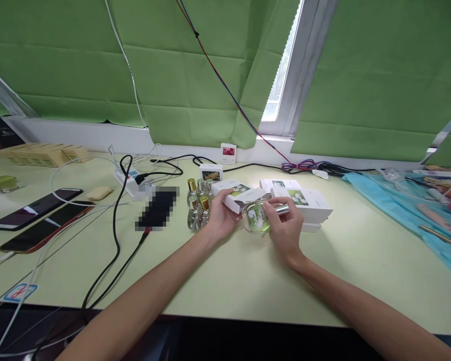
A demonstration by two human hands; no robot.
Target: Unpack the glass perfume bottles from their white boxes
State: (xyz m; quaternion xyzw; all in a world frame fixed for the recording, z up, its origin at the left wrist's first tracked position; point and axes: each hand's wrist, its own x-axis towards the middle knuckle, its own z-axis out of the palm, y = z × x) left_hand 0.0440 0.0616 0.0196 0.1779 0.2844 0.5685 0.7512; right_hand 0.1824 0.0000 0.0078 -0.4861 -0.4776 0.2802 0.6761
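Observation:
My left hand (223, 219) holds a white box (241, 196) with a green and white floral picture, tilted above the table. Close to its right, my right hand (283, 223) grips a clear glass bottle (257, 219) with a silver cap, lying sideways; white flowers on green show on or through it. Left of my left hand, several small glass bottles (198, 205) with gold and silver caps stand together. Just behind my right hand lie white boxes (311, 203) with similar pictures.
Two dark phones (33, 208) with cables, a power strip (130, 183) and black cords occupy the left side. Yellow boxes (43, 154) line the back left. A small white box (228, 153) leans at the back wall. Blue plastic (391, 203) with clutter covers the right.

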